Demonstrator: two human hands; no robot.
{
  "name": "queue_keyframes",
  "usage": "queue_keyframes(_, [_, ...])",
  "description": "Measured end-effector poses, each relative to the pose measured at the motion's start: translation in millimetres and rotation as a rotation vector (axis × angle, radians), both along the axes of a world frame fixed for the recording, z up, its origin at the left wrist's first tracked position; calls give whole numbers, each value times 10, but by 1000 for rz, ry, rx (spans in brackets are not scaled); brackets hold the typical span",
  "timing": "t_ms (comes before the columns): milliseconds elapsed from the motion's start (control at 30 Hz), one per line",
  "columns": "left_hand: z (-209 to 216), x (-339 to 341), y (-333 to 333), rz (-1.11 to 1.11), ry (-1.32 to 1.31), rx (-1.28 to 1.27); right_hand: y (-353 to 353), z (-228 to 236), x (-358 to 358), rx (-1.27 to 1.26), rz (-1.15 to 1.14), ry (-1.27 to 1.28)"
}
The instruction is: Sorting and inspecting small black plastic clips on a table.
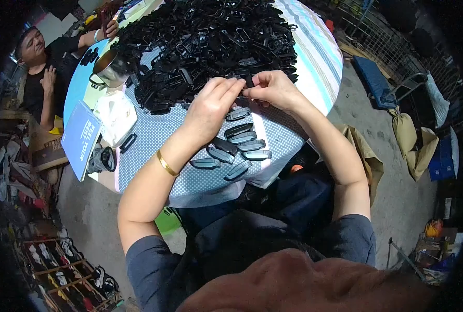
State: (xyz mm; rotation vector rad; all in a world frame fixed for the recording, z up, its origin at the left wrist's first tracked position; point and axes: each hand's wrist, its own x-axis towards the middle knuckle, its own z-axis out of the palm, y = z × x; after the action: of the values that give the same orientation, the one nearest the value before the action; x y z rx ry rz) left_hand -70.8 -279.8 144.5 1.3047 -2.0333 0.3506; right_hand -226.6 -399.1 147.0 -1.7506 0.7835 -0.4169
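Observation:
Over the near side of the table, my left hand (pixel 213 106) and my right hand (pixel 273 91) meet at the fingertips. A small dark plastic piece (pixel 249 81) shows between them, pinched by my right thumb and fingers. My left fingers are pressed together beside it; what they hold is hidden. Below my hands lie several oblong black plastic pieces (pixel 244 137) with grey, glossy faces. Just beyond my hands rises a large heap of similar black plastic pieces (pixel 210 44), some with open loops.
The patterned tablecloth (pixel 153 151) covers a round table. At left are a metal cup (pixel 110 68), a white plastic bag (pixel 115 117) and a blue book (pixel 80 139). A person (pixel 41 73) sits across at far left. A blue platform cart (pixel 373 80) stands right.

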Motion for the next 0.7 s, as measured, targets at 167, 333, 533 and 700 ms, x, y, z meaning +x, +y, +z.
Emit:
queue_keyframes(167, [-3, -12, 8, 9, 133, 30, 91, 40, -42, 215, 76, -178])
queue_keyframes(333, [-39, -3, 15, -174, 1255, 591, 216, 122, -82, 366, 25, -516])
queue_keyframes(533, [21, -65, 58, -200, 1520, 604, 330, 27, -24, -46, -30, -453])
queue_keyframes(700, [13, -57, 50, -66, 1387, 489, 367, -23, -17, -229, -44, -362])
